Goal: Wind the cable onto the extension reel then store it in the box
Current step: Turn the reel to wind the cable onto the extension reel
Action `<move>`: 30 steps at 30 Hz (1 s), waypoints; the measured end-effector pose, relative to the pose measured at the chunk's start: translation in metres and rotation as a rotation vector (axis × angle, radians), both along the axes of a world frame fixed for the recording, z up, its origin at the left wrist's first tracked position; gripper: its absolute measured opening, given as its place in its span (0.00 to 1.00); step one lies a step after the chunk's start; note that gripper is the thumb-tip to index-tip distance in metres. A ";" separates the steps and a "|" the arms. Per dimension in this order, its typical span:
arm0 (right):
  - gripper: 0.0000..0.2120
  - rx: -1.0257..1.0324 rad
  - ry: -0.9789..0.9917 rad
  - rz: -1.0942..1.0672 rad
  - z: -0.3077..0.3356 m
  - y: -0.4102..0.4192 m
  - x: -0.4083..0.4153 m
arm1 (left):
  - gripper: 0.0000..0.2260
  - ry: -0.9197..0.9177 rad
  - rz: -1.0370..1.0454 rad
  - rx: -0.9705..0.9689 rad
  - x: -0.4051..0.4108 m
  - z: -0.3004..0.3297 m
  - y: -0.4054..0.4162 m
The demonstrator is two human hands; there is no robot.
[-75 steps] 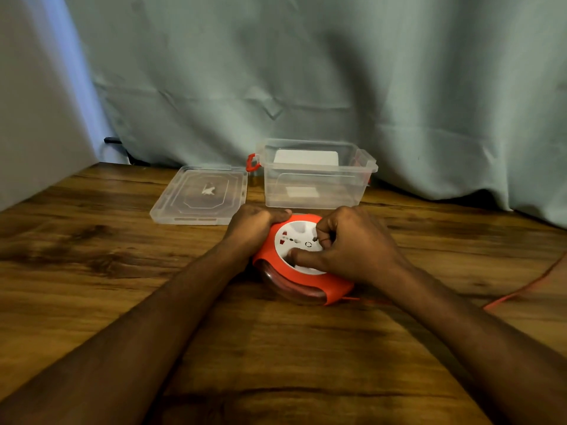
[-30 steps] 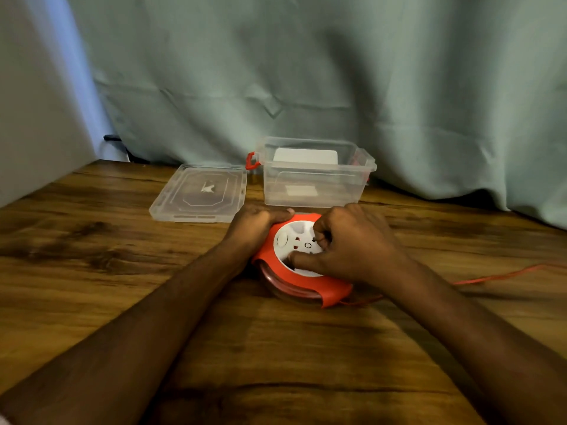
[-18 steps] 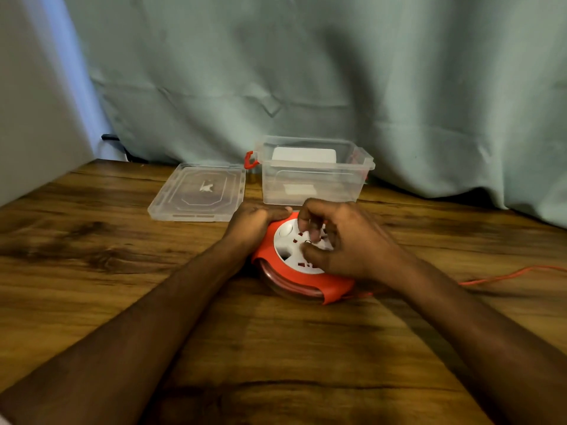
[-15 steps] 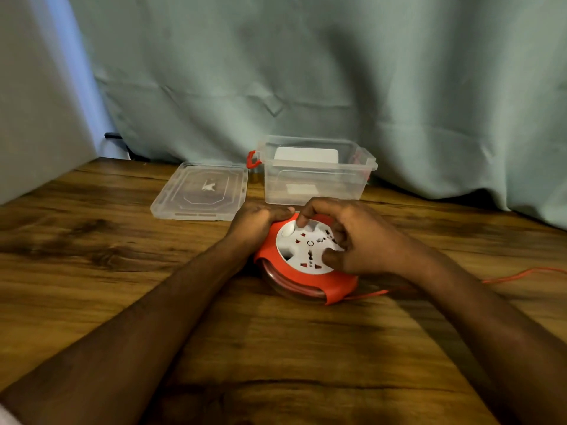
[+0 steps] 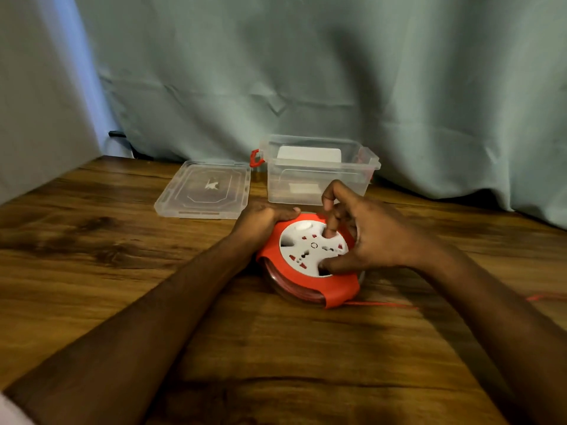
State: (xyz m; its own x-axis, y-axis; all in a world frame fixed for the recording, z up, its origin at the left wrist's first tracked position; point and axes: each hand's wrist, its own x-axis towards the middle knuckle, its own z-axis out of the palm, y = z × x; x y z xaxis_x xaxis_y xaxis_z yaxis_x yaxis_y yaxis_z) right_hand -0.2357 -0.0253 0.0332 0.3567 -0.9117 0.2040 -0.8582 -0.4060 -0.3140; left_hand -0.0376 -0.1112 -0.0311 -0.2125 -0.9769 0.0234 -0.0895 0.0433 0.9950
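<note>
A round orange extension reel point(image 5: 310, 282) with a white socket disc point(image 5: 310, 248) lies flat on the wooden table. My left hand point(image 5: 262, 220) grips its far left rim. My right hand point(image 5: 368, 237) rests on the disc, a finger pressed into a hollow at the top and the thumb in one at the lower right. A thin orange cable point(image 5: 383, 304) runs from the reel's near right edge across the table to the right, partly hidden by my right forearm. The clear plastic box point(image 5: 317, 176) stands open just behind the reel.
The box's clear lid point(image 5: 204, 190) lies flat to the left of the box. A white card shows inside the box. A grey-green curtain point(image 5: 306, 72) hangs behind the table's far edge. The wooden table point(image 5: 92, 256) stretches left and toward me.
My right hand has kept turning the white disc, its fingers shifting from the near side to the top. The loose cable on the right has grown shorter and straighter. My left hand has stayed put.
</note>
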 end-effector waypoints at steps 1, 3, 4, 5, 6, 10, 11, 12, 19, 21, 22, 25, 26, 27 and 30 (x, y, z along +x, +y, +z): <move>0.32 -0.019 0.023 -0.035 -0.002 0.000 0.003 | 0.11 0.001 0.008 -0.002 0.000 0.000 0.000; 0.29 -0.054 0.059 -0.106 -0.007 0.001 0.011 | 0.11 -0.002 0.025 -0.013 0.000 -0.002 -0.001; 0.28 -0.066 0.072 -0.139 -0.008 0.001 0.015 | 0.11 -0.008 0.031 -0.021 0.000 -0.003 -0.002; 0.27 -0.075 0.085 -0.169 -0.009 0.000 0.017 | 0.11 -0.012 0.040 -0.026 0.000 -0.003 -0.003; 0.27 -0.086 0.099 -0.193 -0.009 0.000 0.020 | 0.10 -0.013 0.050 -0.029 0.000 -0.004 -0.003; 0.30 -0.193 0.117 -0.229 -0.016 0.000 0.028 | 0.09 -0.002 0.061 -0.034 0.000 -0.003 -0.003; 0.31 -0.218 0.116 -0.228 -0.018 0.000 0.031 | 0.09 0.000 0.057 -0.033 0.000 -0.003 -0.003; 0.32 -0.235 0.113 -0.230 -0.019 -0.001 0.033 | 0.09 -0.001 0.057 -0.035 0.000 -0.003 -0.003; 0.28 -0.315 0.138 -0.195 -0.024 0.001 0.039 | 0.08 0.005 0.052 -0.053 0.000 0.000 0.000; 0.20 -0.359 0.147 -0.149 -0.025 0.000 0.033 | 0.08 0.006 0.041 -0.047 0.001 0.000 0.001; 0.13 -0.359 0.128 -0.108 -0.022 0.000 0.028 | 0.08 0.003 0.038 -0.050 0.002 0.000 0.001; 0.13 -0.302 0.054 0.006 -0.013 -0.001 0.011 | 0.09 -0.015 0.034 -0.061 0.003 0.000 0.001; 0.16 -0.243 0.037 0.028 -0.010 -0.001 0.006 | 0.09 -0.019 0.022 -0.066 0.003 0.000 0.002; 0.19 -0.185 0.013 0.055 -0.008 -0.003 0.002 | 0.09 -0.020 0.012 -0.074 0.003 0.000 0.002; 0.26 -0.058 -0.016 0.112 -0.005 -0.007 -0.007 | 0.09 -0.010 -0.001 -0.085 0.003 0.002 0.002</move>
State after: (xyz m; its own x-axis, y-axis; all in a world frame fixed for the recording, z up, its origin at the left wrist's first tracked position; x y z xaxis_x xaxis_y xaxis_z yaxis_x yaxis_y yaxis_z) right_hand -0.2426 -0.0326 0.0284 0.4519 -0.8527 0.2620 -0.8015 -0.5171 -0.3003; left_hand -0.0346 -0.1088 -0.0296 -0.2145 -0.9712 0.1041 -0.0993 0.1277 0.9868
